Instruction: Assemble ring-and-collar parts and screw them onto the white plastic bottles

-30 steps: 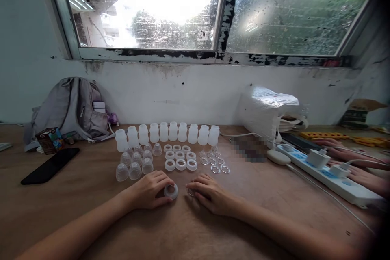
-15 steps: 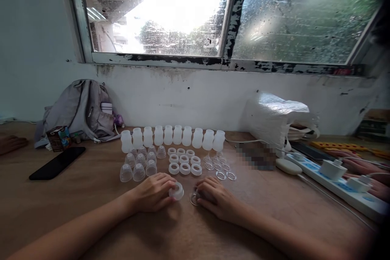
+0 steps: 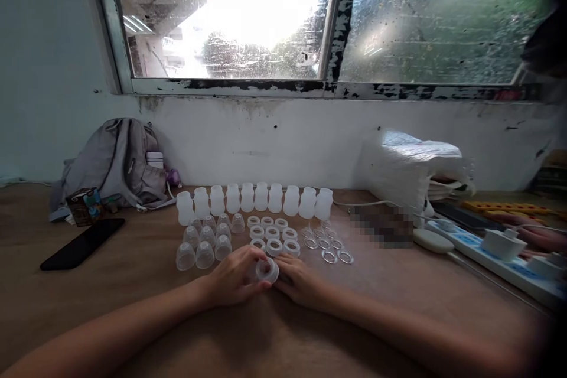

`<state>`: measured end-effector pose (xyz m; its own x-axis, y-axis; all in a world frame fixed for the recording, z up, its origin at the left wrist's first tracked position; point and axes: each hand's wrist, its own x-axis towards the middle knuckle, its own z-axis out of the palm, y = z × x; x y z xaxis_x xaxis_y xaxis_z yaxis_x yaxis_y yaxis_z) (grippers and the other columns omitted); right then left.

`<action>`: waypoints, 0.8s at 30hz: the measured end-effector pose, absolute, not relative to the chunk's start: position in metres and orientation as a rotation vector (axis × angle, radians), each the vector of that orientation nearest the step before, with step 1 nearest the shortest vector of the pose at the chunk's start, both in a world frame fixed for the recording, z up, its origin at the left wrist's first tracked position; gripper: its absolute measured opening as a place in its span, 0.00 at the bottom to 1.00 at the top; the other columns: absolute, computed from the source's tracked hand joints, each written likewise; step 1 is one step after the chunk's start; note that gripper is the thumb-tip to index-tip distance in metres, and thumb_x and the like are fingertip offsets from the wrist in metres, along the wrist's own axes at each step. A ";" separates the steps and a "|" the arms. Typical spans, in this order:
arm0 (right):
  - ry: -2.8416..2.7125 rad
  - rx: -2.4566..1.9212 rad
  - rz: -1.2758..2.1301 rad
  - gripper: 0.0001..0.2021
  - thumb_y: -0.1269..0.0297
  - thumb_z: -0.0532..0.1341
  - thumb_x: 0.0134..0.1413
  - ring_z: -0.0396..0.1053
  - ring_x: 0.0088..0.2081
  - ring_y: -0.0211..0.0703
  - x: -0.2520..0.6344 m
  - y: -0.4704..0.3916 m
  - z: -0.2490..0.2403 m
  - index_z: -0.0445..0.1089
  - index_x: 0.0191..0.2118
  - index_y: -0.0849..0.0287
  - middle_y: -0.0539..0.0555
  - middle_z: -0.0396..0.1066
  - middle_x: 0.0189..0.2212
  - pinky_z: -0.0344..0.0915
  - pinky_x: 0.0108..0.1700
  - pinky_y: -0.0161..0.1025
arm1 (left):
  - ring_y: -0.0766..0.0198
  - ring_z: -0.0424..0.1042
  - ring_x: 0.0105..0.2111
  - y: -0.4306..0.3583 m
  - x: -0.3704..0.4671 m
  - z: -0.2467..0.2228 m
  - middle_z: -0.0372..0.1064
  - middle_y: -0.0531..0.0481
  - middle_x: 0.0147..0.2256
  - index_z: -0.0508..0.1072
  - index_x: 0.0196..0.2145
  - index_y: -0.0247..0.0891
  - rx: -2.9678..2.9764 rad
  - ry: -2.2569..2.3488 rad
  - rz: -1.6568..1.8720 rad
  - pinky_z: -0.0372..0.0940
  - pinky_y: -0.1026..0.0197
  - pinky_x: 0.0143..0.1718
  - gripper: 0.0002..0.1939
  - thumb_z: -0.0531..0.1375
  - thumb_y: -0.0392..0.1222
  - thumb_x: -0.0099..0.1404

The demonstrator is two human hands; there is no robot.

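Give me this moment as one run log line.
left hand: holds translucent ring | right hand: close beside ring, grasp hidden | beyond hands: clear domes, row of whitish bottles

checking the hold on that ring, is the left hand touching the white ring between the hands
Touching: the head view shows the left hand's thumb and fingers against the side of the white ring.
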<state>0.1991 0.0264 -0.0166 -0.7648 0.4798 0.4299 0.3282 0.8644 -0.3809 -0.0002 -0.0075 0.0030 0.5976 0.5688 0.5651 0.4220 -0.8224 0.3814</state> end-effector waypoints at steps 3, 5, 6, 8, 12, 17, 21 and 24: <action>-2.464 -0.604 0.412 0.06 0.70 0.56 0.50 0.65 0.36 0.42 0.202 0.027 -0.015 0.68 0.35 0.60 0.55 0.69 0.33 0.61 0.40 0.37 | 0.61 0.64 0.38 -0.011 0.002 0.005 0.63 0.46 0.38 0.60 0.41 0.37 2.674 0.865 0.979 0.61 0.60 0.41 0.14 0.56 0.42 0.57; -2.380 -0.691 0.456 0.08 0.73 0.55 0.48 0.66 0.34 0.40 0.204 0.029 -0.014 0.68 0.35 0.60 0.54 0.70 0.32 0.62 0.37 0.36 | 0.61 0.64 0.38 -0.011 0.003 0.004 0.63 0.46 0.37 0.60 0.41 0.37 2.689 0.932 0.986 0.61 0.59 0.41 0.15 0.57 0.39 0.55; -2.332 -0.739 0.486 0.09 0.74 0.54 0.48 0.66 0.32 0.39 0.205 0.029 -0.014 0.68 0.35 0.60 0.54 0.70 0.31 0.62 0.36 0.35 | 0.61 0.63 0.38 -0.011 0.004 0.004 0.63 0.47 0.37 0.60 0.40 0.37 2.690 0.968 0.993 0.61 0.59 0.41 0.15 0.56 0.39 0.54; -2.266 -0.794 0.535 0.10 0.76 0.53 0.47 0.67 0.30 0.38 0.205 0.031 -0.013 0.69 0.35 0.61 0.53 0.71 0.29 0.63 0.34 0.34 | 0.61 0.63 0.38 -0.011 0.005 0.003 0.63 0.47 0.37 0.61 0.40 0.37 2.695 1.016 0.998 0.60 0.58 0.41 0.15 0.56 0.38 0.53; -2.269 -0.796 0.546 0.10 0.76 0.53 0.47 0.67 0.29 0.38 0.205 0.030 -0.010 0.69 0.33 0.61 0.53 0.71 0.28 0.63 0.32 0.34 | 0.60 0.64 0.38 -0.010 0.005 0.004 0.65 0.48 0.37 0.62 0.41 0.37 2.728 0.946 0.832 0.58 0.58 0.43 0.17 0.58 0.40 0.53; -2.287 -0.767 0.545 0.10 0.77 0.53 0.47 0.66 0.29 0.37 0.206 0.029 -0.013 0.69 0.33 0.60 0.51 0.70 0.27 0.62 0.32 0.33 | 0.59 0.63 0.39 -0.006 0.005 0.004 0.65 0.48 0.39 0.63 0.41 0.37 2.722 0.951 0.700 0.57 0.57 0.44 0.17 0.58 0.41 0.52; -2.311 -0.748 0.530 0.10 0.77 0.53 0.47 0.65 0.28 0.36 0.206 0.029 -0.015 0.69 0.33 0.60 0.51 0.69 0.27 0.62 0.32 0.32 | 0.58 0.62 0.40 -0.006 0.005 0.003 0.63 0.48 0.39 0.63 0.40 0.37 2.721 0.983 0.669 0.57 0.56 0.44 0.17 0.59 0.44 0.52; -2.314 -0.751 0.493 0.10 0.77 0.53 0.46 0.65 0.28 0.36 0.206 0.028 -0.013 0.69 0.33 0.61 0.51 0.69 0.26 0.62 0.31 0.32 | 0.58 0.62 0.41 -0.007 0.004 0.003 0.61 0.46 0.41 0.62 0.41 0.37 2.697 0.991 0.729 0.57 0.57 0.44 0.18 0.58 0.47 0.55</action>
<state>0.2060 0.0277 -0.0126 -0.6263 0.6270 0.4633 0.3834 0.7652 -0.5172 0.0041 -0.0069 0.0033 0.6583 0.6470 0.3848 0.5601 -0.7625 0.3238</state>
